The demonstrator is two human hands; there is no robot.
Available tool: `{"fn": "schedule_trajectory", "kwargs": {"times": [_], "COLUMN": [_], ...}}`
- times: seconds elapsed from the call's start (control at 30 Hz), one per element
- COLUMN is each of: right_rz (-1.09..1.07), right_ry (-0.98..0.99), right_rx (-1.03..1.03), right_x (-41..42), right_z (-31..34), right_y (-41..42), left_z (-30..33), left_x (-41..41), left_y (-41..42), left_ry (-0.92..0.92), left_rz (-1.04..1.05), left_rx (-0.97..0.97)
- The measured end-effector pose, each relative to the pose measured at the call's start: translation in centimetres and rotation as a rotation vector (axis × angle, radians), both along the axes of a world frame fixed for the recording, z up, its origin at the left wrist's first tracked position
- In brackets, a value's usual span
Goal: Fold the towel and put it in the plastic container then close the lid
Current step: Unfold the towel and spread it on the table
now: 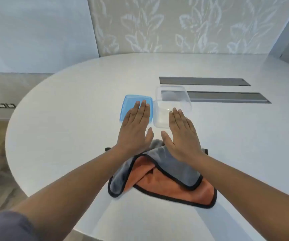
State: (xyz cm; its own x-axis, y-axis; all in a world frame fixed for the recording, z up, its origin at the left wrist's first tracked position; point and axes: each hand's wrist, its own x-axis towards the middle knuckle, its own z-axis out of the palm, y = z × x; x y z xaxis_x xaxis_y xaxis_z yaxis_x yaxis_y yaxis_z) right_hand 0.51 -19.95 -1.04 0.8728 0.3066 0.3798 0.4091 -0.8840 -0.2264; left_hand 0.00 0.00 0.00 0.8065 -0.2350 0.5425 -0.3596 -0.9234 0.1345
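Both my hands hover flat, fingers straight, holding nothing: left hand (134,129), right hand (182,136). The towel (166,176) lies rumpled at six o'clock beneath my wrists, its long axis running toward four o'clock, a shade nearer my right. The blue lid (131,105) sits at eleven, the clear container (173,101) at one. Pale rounded desk (70,127), leaf-patterned wall (175,23) at twelve.

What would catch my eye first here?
Two flat, open hands, left hand and right hand, held out side by side over a white table. Under the wrists lies a crumpled grey and orange towel. Beyond the fingertips sit a blue lid and, to its right, a clear container, open and empty.
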Motion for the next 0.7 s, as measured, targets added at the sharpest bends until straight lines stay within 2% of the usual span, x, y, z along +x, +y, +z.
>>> {"fn": "schedule_trajectory", "kwargs": {"times": [0.17,0.3,0.47,0.7], "right_rz": [0.068,0.125,0.183,0.183], "right_ry": [0.114,0.12,0.203,0.105], "right_rx": [0.016,0.07,0.15,0.286], "right_x": [-2.4,-3.9,-5.3,-5.6], "right_z": [-2.0,-3.2,-4.8,-5.3], "right_y": [-0.9,-2.0,-3.4,-4.1], "left_z": [-2.1,-3.1,-4.7,-5.7], "left_x": [-1.1,-2.3,-4.3,-6.5], "left_y": [0.1,0.4,0.7,1.7], "left_ry": [0.16,0.256,0.238,0.142], "left_rz": [-0.042,-0.102,-0.132,-0.189], "left_rx": [-0.057,-0.142,-0.216,-0.203]}}
